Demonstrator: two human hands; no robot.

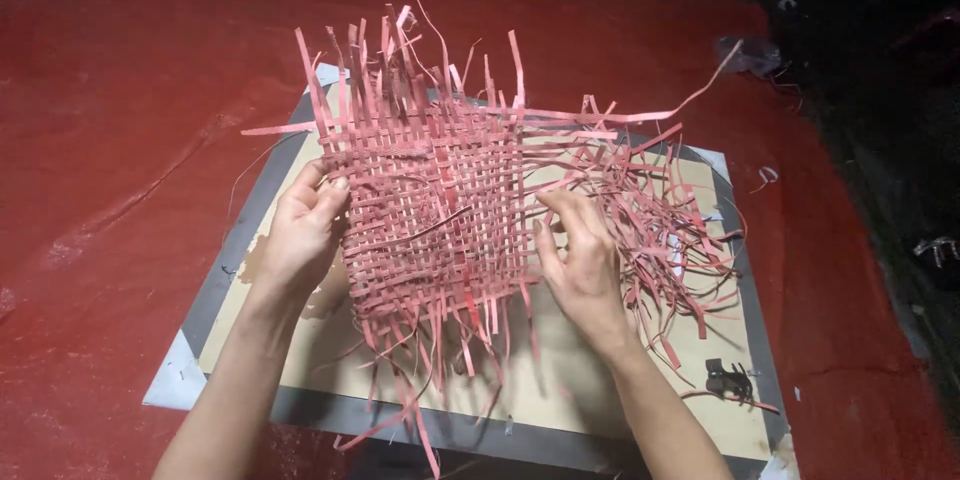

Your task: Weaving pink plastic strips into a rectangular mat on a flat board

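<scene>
A loosely woven mat of thin pink-red strips lies tilted above a tan board with a grey border. My left hand grips the mat's left edge, fingers curled over the strips. My right hand pinches strips at the woven part's right edge. Loose strip ends stick out on every side, longest at the right and top.
The board rests on a red sheet-covered floor. A small dark object lies on the board's near right corner. Dark ground with small scraps lies at the far right beyond the red sheet.
</scene>
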